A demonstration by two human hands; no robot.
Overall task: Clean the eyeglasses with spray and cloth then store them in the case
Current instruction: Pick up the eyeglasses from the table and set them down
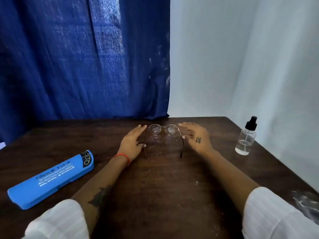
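Thin-framed eyeglasses [163, 129] with smudged round lenses stand on the dark wooden table [164, 187], temples unfolded toward me. My left hand [133, 144] lies beside the left temple with straight fingers, its thumb at the temple. My right hand [196, 137] lies beside the right temple, fingers relaxed, thumb touching the temple near the hinge. A closed blue glasses case [51, 178] lies at the left. A clear spray bottle [246, 137] with a black pump stands upright at the right. No cloth is in view.
A blue curtain [82, 57] hangs behind the table at the left, a white wall [241, 57] at the right. White specks dot the tabletop around the glasses. The table's right edge runs diagonally past the bottle.
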